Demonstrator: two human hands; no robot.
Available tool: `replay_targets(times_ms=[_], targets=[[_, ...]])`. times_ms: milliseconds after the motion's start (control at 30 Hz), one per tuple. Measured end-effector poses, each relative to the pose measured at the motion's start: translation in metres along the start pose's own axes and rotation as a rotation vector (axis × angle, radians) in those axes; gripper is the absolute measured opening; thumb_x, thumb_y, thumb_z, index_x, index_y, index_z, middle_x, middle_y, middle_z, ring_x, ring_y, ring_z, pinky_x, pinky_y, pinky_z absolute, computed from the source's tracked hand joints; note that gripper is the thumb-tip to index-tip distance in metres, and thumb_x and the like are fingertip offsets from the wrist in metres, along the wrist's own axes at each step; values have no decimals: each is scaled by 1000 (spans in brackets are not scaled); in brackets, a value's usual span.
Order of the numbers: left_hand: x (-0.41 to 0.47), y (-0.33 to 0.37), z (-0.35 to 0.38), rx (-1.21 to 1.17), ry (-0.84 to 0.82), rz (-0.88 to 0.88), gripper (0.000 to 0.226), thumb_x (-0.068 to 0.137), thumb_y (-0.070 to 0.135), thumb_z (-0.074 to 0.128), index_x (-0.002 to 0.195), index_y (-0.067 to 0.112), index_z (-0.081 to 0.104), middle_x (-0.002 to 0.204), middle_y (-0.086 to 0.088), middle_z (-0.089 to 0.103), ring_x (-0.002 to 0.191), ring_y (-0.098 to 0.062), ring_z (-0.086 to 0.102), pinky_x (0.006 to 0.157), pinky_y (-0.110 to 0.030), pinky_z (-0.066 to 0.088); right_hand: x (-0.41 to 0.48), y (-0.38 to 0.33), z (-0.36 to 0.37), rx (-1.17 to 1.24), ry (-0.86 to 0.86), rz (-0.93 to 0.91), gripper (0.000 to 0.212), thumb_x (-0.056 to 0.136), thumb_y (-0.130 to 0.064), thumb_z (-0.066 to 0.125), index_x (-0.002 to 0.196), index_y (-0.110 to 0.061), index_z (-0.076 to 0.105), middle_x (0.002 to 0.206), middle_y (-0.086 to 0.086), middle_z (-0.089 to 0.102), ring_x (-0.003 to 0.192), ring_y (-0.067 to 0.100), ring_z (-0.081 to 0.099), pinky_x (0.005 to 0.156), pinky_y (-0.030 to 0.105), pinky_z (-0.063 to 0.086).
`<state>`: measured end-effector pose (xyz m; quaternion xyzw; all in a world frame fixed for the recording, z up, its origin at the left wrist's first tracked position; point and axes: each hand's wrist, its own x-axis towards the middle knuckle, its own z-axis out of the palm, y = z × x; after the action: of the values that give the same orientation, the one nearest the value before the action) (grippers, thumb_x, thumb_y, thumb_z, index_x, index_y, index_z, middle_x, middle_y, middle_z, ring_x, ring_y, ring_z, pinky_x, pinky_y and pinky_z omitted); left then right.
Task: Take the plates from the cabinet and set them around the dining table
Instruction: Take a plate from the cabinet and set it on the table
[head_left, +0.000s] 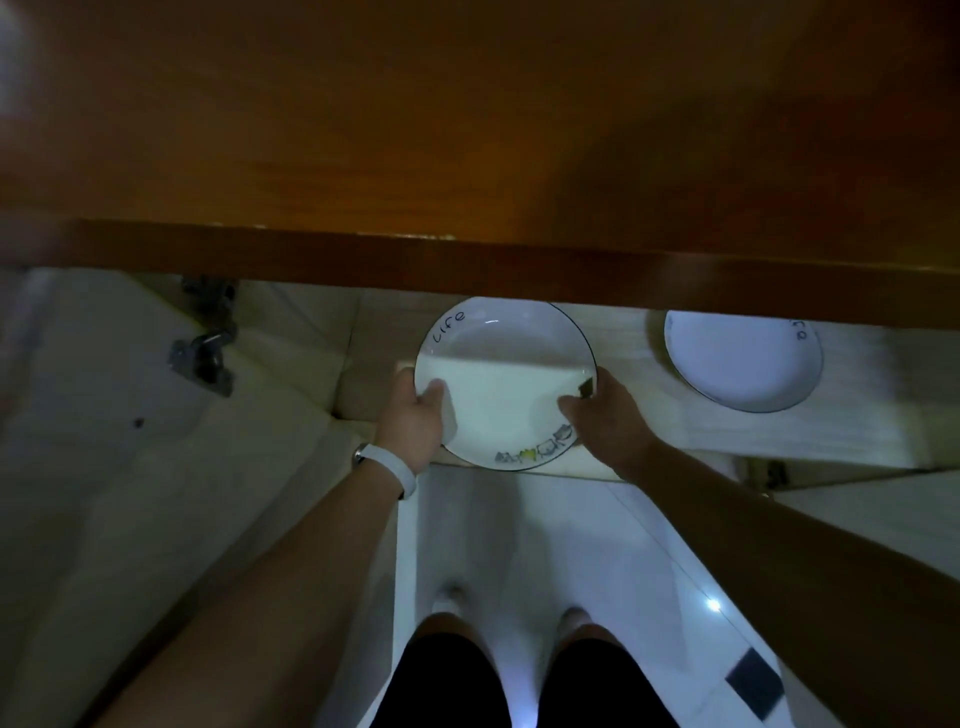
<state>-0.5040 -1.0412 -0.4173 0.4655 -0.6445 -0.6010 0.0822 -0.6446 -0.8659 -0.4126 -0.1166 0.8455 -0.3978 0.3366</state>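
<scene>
**Plate at shelf edge, both hands on it**

Legs (449, 654) at 6 o'clock, nearest the lens, bare knees above dark shorts. Both arms reach to 12 o'clock into the open cabinet.

Left hand (415, 415) grips the plate (504, 384) at its 8 o'clock rim, and right hand (608, 415) grips at 4 o'clock. Thumbs lie on top; the fingers underneath are hidden.

Plate location: face up on or just above the shelf (644, 415) — contact unclear. Its near rim pokes past the shelf front, and its far rim is tucked under the counter (467, 130).

Orientation: round, so no long axis. Lettering sits at 11 o'clock of the rim, the drawing at 5 o'clock. Roughly level.

Risks, judged:
- Lifting before it is clear of the counter edge could knock the far rim.
- The thumb grip is shallow, so a tilt toward 6 o'clock could let the plate slide out.
- Second plate (743, 364) at 3 o'clock is well apart, so a bump is unlikely.
- Door (130, 415) at 9 o'clock stands close to the left elbow.
</scene>
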Motion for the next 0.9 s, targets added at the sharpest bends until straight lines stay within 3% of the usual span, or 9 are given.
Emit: replay_targets(times_ms=[100, 200, 300, 433, 633, 767, 900], targets=[[-29, 2, -1, -40, -4, -17, 22, 91, 31, 52, 113, 26, 54, 112, -2, 65, 103, -24, 61, 91, -52, 51, -25, -1, -8, -1, 1, -24, 9, 77, -17, 56, 82, -9, 58, 66, 9, 62, 58, 20, 59, 55, 37, 51], [-66, 13, -3, -62, 24, -58, 19, 95, 21, 52, 114, 21, 54, 113, -4, 65, 104, -25, 61, 92, -47, 51, -64, -12, -23, 18, -30, -54, 11, 79, -11, 56, 87, -13, 62, 77, 10, 71, 69, 27, 68, 64, 44, 58], [-99, 26, -4, -63, 38, -68, 18, 95, 17, 50, 113, 22, 53, 112, -4, 64, 104, -27, 60, 92, -45, 50, -99, -22, -39, 56, -44, -48, 22, 83, -6, 55, 97, -22, 62, 87, 2, 73, 78, 16, 69, 69, 40, 59], [-142, 47, -5, -84, 40, -68, 21, 96, 11, 49, 115, 19, 52, 112, -6, 64, 104, -27, 60, 91, -43, 50, -134, -26, -58, 106, -50, 28, 27, 86, -10, 56, 111, -19, 57, 89, -8, 68, 78, 7, 65, 70, 37, 60], [-193, 72, -9, -91, 69, -51, 20, 96, 12, 49, 113, 22, 52, 98, 8, 63, 91, -15, 60, 84, -36, 50, -184, -36, -78, 217, -27, 30, 28, 87, -6, 53, 111, -20, 59, 92, -11, 68, 83, 1, 61, 60, 17, 47], [-216, 79, -11, -94, 64, -33, 18, 93, 17, 52, 111, 15, 55, 100, -1, 66, 97, -26, 62, 85, -42, 52, -210, -36, -86, 255, -18, 17, 31, 88, -5, 53, 112, -23, 59, 97, -10, 68, 91, 3, 62, 66, 20, 49], [-234, 84, -17, -100, 38, -9, 14, 95, 15, 50, 107, 22, 54, 100, 2, 63, 93, -20, 60, 79, -35, 50, -231, -38, -89, 272, 20, 9, 32, 86, -4, 54, 113, -20, 62, 98, -8, 71, 91, 6, 64, 68, 23, 50]])
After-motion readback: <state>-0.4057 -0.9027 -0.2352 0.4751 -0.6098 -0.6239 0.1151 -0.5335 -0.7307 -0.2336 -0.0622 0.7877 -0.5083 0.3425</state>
